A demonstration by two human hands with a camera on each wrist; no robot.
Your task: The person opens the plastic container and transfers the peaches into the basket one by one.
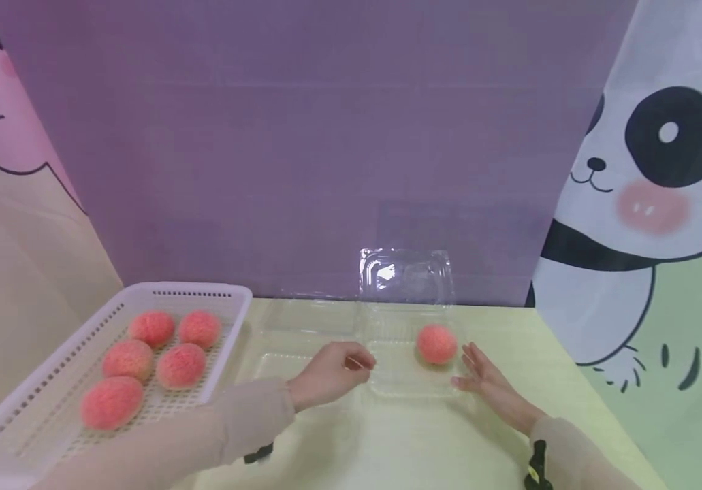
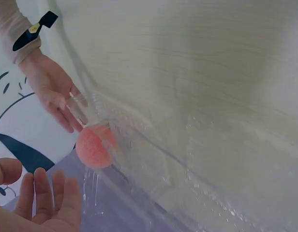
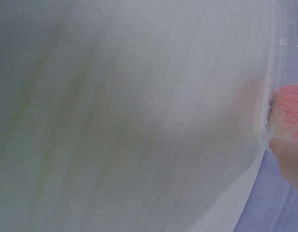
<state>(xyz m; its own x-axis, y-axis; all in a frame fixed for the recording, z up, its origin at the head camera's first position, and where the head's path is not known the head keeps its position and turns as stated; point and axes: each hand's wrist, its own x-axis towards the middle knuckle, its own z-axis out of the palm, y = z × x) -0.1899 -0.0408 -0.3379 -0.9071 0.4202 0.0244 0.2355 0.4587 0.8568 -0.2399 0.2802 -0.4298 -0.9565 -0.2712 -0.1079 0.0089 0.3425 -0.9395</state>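
A round pink-red peach (image 1: 436,344) sits in the right part of a clear plastic clamshell box (image 1: 406,393), whose lid (image 1: 415,280) stands raised at the back. My left hand (image 1: 332,373) hovers by the box's left edge, fingers loosely curved and holding nothing. Its relaxed fingers (image 2: 42,193) show in the left wrist view, apart from the peach. Just right of the peach, my right hand (image 1: 490,388) is spread beside the box with nothing gripped. Whether its thumb touches the box wall is unclear. In the right wrist view, the peach (image 3: 290,112) shows only in part.
To the left, a white perforated plastic basket (image 1: 26,415) holds several peaches (image 1: 182,366). Another clear plastic box (image 1: 308,316) lies open beside the first, partly behind my left hand. A purple backdrop (image 1: 301,170) rises behind the pale table (image 1: 412,449).
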